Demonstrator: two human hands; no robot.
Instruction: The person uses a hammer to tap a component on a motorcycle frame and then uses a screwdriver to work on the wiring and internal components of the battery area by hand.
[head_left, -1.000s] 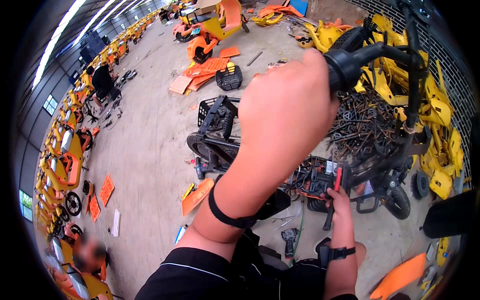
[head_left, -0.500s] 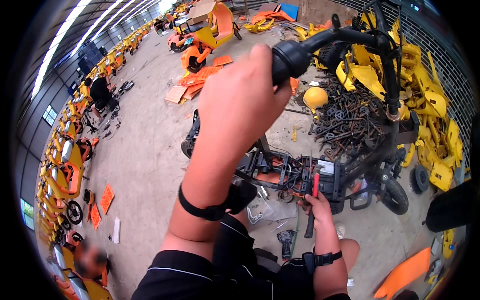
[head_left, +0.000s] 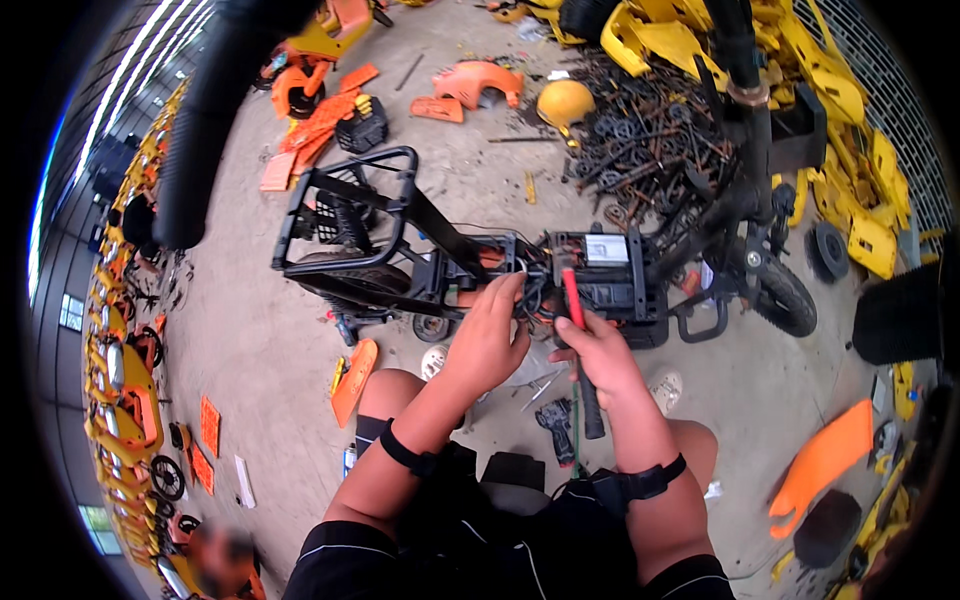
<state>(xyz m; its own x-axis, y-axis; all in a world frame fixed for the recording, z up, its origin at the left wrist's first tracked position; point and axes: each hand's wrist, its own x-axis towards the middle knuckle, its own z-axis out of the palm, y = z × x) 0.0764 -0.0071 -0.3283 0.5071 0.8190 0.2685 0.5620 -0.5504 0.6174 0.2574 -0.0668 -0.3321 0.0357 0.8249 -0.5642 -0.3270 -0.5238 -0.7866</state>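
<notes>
Stretched across the floor before me is a stripped black scooter frame [head_left: 440, 240], its middle tray full of cables and dark parts. My left hand [head_left: 487, 335] is at the near side of this tray. Its fingers reach out to the black cables [head_left: 540, 285], and its thumb stands apart; I see nothing held in it. In my right hand [head_left: 600, 350] is a hammer [head_left: 572, 295] with a red shaft and a black grip, its upper end over the tray. A black handlebar grip [head_left: 190, 160] looms at upper left.
A cordless impact wrench [head_left: 556, 430] lies on the floor below my right hand. Beyond the frame are a heap of rusty metal parts [head_left: 650, 140], a yellow helmet-like dome [head_left: 565, 103] and yellow panels [head_left: 850, 210]. An orange panel [head_left: 825, 460] lies at right. Yellow scooters [head_left: 125, 380] line the left.
My left hand has let go of the handlebar grip and come down to the frame's tray. My right hand keeps the hammer. The view has tipped further down.
</notes>
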